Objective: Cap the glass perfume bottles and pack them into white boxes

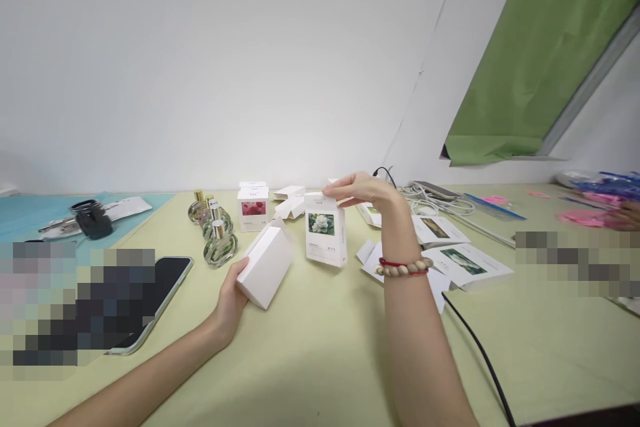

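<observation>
Beyond the glass bottles, I see my left hand clasping a plain white box, then a flower-printed box pinched at its top by my right hand, flattened cartons lying farther right.

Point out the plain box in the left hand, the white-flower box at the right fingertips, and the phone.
Plain box (270, 268): head view, on its blank side.
White-flower box (321, 229): head view, on its front picture.
Phone (167, 281): head view, on its dark screen.
</observation>
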Demonstrator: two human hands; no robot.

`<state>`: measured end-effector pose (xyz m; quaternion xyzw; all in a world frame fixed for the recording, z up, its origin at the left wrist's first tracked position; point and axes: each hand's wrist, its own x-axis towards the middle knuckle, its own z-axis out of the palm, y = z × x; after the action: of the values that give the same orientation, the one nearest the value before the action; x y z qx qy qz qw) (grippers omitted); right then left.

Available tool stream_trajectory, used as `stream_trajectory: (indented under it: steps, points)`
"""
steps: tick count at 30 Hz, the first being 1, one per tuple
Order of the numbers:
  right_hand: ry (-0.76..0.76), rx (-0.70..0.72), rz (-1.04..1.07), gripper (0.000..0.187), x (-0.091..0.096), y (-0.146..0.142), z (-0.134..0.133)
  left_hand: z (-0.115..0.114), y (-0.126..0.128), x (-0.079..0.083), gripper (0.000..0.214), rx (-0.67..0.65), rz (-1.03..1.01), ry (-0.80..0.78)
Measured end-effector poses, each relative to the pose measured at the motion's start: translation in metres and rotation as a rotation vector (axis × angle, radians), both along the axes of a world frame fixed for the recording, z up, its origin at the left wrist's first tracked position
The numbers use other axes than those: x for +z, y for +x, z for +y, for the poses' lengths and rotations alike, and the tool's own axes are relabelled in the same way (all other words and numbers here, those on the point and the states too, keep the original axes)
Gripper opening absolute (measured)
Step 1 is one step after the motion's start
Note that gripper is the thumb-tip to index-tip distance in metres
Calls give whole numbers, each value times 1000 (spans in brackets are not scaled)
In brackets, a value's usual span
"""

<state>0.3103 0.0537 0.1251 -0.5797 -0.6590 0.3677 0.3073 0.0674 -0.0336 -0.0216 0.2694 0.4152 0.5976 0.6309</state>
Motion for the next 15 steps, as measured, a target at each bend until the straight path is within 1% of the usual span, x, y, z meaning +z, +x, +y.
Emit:
stream_trajectory:
  steps: [2, 5, 10, 15]
  points:
    - [-8, 9, -8, 31, -2, 1, 1, 1, 0, -1, 44, -23, -3, -10]
    - [-10, -13, -9, 32, -4, 2, 4, 0, 0, 0, 45, -29, -3, -3]
    - [1, -20, 19, 31, -5, 1, 6, -2, 1, 3, 47, -5, 12, -6]
    - [-5, -142, 3, 30, -3, -12, 6, -2, 1, 2, 49, -4, 8, 6]
